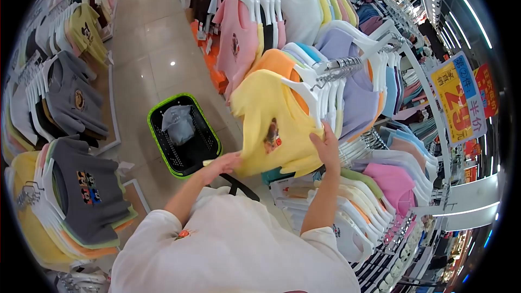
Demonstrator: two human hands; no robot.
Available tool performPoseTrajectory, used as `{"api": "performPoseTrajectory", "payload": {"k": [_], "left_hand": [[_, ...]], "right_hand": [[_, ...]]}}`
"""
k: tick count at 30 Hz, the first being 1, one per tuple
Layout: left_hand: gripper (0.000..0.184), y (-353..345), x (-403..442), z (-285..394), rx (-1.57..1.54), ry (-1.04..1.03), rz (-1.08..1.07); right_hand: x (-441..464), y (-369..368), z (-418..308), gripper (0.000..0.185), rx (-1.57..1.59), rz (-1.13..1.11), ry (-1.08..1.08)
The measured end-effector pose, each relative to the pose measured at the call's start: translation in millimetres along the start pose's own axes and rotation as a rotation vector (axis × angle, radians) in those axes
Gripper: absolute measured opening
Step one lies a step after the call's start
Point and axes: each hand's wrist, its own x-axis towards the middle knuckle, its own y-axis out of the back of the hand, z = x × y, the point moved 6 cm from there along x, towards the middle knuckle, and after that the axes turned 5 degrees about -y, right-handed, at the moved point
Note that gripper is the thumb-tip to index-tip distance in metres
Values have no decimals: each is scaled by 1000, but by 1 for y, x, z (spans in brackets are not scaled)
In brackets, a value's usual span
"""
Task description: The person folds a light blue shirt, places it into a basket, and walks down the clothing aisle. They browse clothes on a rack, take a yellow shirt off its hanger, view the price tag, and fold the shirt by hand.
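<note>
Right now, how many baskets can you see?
1: the green-rimmed black basket, on the floor, left of the yellow shirt in this view. Others may be hidden.

White short-sleeved shirt [233,244], loosely cut, with a small reddish motif [183,234] on the left chest

Yellow shirt [260,111] with brown-and-red print [271,137]

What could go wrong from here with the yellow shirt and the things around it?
1. A tug might pull the yellow shirt off its white hanger; the left hand and right hand are both at its edges.
2. The orange shirt hangs close behind, so it could get dragged along.
3. The basket sits on the floor close by, so a careless step might catch it.
</note>
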Motion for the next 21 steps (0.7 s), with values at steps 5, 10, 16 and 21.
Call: {"api": "performPoseTrajectory", "payload": {"k": [5, 10, 16, 21], "left_hand": [[57, 15, -34, -58, 51, 183, 56], [57, 26, -47, -93, 74, 235, 5], [55, 29, -39, -84, 184, 219, -35], [50, 25, -25, -66, 202, 140, -66]], "right_hand": [[-31, -16, 0, 53, 180, 147, -113], [-81, -37, 7, 40, 126, 262, -179], [-119, -68, 15, 38, 37, 231, -308], [-112, -63, -7, 41, 175, 361, -262]]}}
